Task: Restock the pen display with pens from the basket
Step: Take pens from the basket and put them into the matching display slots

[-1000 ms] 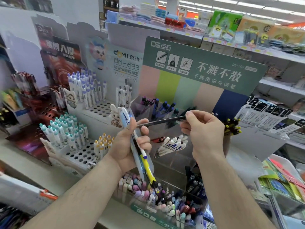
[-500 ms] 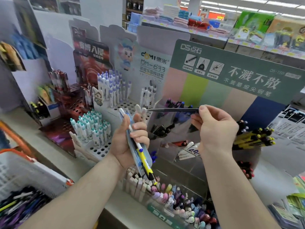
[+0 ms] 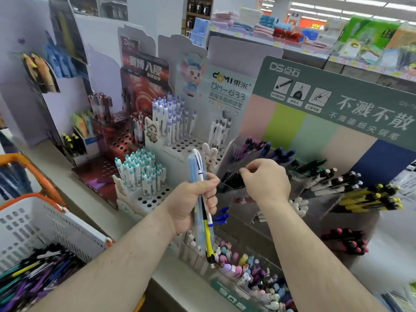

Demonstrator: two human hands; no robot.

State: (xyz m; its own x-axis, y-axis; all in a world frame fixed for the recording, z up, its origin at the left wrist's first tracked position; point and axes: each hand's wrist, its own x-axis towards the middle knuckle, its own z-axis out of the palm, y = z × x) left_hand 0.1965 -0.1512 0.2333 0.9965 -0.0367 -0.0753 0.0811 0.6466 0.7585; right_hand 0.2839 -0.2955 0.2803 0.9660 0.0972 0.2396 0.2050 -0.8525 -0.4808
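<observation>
**Black pen at the clear bin**

The left hand [image 3: 191, 206] has its grip clamped on a bundle of pens [image 3: 201, 199], held upright in front of the pen display [image 3: 319, 122]. The right hand [image 3: 265, 179] pinches a black pen [image 3: 233, 180] at a clear compartment holding other dark pens. The white basket [image 3: 45, 226] with loose pens sits at lower left, beside the tabletop [image 3: 74, 188].

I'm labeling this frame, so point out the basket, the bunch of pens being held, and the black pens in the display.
basket [image 3: 48, 218]: head view, white side wall.
bunch of pens [image 3: 197, 167]: head view, upper barrels.
black pens [image 3: 234, 180]: head view, caps.
</observation>
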